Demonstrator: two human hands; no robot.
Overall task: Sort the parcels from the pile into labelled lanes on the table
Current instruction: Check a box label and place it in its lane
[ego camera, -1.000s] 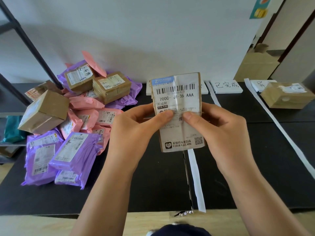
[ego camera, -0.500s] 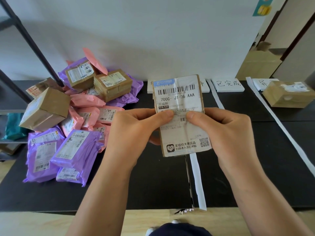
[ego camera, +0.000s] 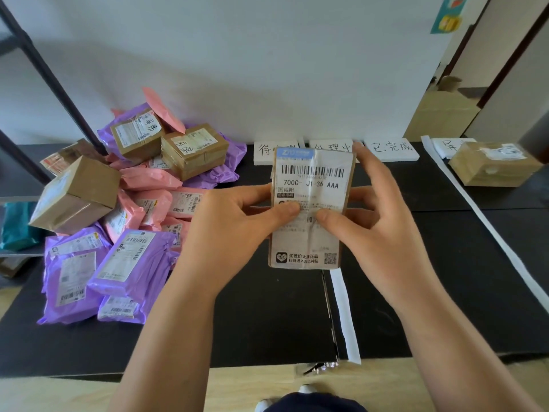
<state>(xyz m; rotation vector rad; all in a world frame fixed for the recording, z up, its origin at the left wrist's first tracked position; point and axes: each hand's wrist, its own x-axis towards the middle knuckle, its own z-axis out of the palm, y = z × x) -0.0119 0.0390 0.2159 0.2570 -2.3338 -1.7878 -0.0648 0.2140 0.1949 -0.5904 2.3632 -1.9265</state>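
Observation:
I hold a small cardboard parcel [ego camera: 312, 185] with a white barcode label upright above the black table [ego camera: 267, 322]. My left hand [ego camera: 231, 230] grips its left edge, thumb pressed on the label. My right hand [ego camera: 374, 230] holds the right edge with thumb on the label and index finger up along the top corner. The pile [ego camera: 124, 203] of purple and pink mailers and brown boxes lies at the left. White lane labels [ego camera: 389, 148] stand at the table's back, partly hidden by the parcel.
White tape strips [ego camera: 344, 316] divide the table into lanes. A brown box [ego camera: 493, 165] sits in the far right lane by its label. A black shelf frame [ego camera: 53, 75] rises at the left, and a cardboard box [ego camera: 439, 117] stands past the wall.
The parcel has straightened from a slight tilt. My right index finger has lifted to the parcel's top right corner.

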